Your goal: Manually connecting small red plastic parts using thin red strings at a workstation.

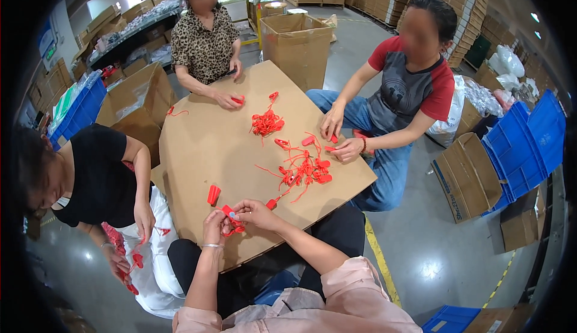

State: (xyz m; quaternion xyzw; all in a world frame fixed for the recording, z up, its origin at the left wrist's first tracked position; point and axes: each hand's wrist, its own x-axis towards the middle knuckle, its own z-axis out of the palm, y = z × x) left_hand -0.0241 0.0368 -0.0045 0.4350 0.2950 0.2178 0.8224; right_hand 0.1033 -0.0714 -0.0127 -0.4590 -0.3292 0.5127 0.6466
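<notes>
Our left hand pinches small red pieces above the near part of the tabletop, and our right hand's grip is closed on them too. We'd best steady them with the left and work gently with the right. The loose red tab beyond has its long axis running roughly away from us; fingers hide which way the held pieces point.

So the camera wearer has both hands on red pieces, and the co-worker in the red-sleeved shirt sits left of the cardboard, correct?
Not quite: the head view shows that co-worker sitting right of the cardboard; the left hand and right hand are on red pieces.
</notes>
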